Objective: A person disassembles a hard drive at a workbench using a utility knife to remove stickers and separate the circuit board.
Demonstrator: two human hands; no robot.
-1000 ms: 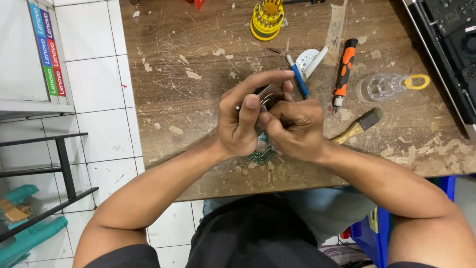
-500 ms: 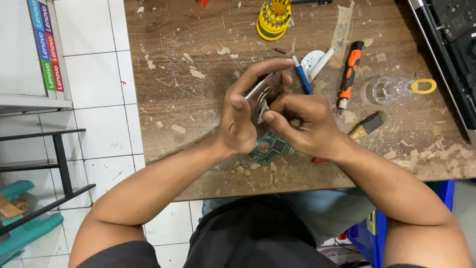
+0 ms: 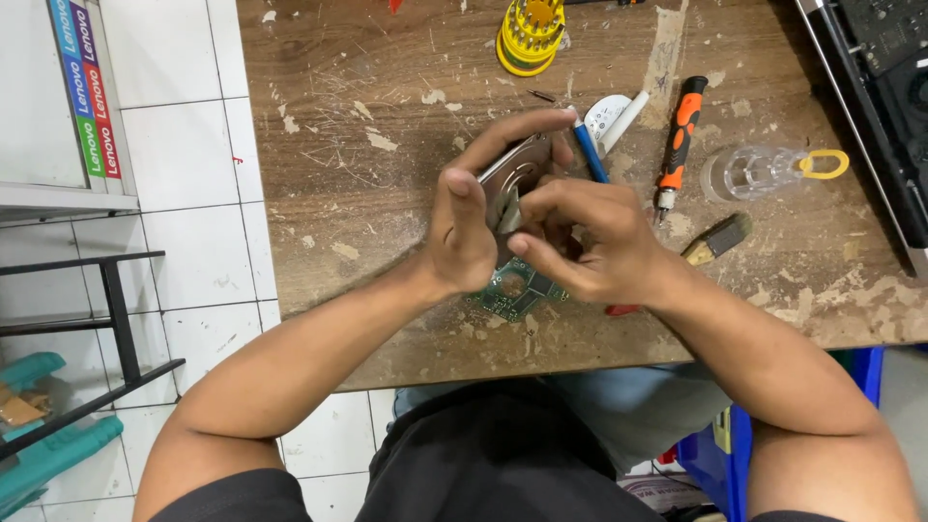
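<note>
I see my two hands raised together over the table [image 3: 367,193], both on one thing: a flat metal drive casing [image 3: 510,174] held tilted on edge. My left hand [image 3: 464,227] is curled round it, fingers over its far edge and thumb pressed on the near side, so it grips the casing firmly. My right hand [image 3: 590,242] is closed to a pinch, thumb and forefinger meeting at a small metal part on the casing's face (what exactly they nip I cannot tell).

Directly beneath the two hands lies one green circuit board [image 3: 517,288], flat on the wood, partly hidden by my wrists. Just beyond my right hand's knuckles there is one blue pen-like tool [image 3: 588,150], and past it one white round part [image 3: 611,114]. Further right of that hand I count one orange-and-black screwdriver [image 3: 679,135], one clear plastic bottle [image 3: 749,172] with a yellow ring, and one small brush [image 3: 720,237]. Far ahead of the left hand stands one yellow bit holder [image 3: 530,34].
</note>
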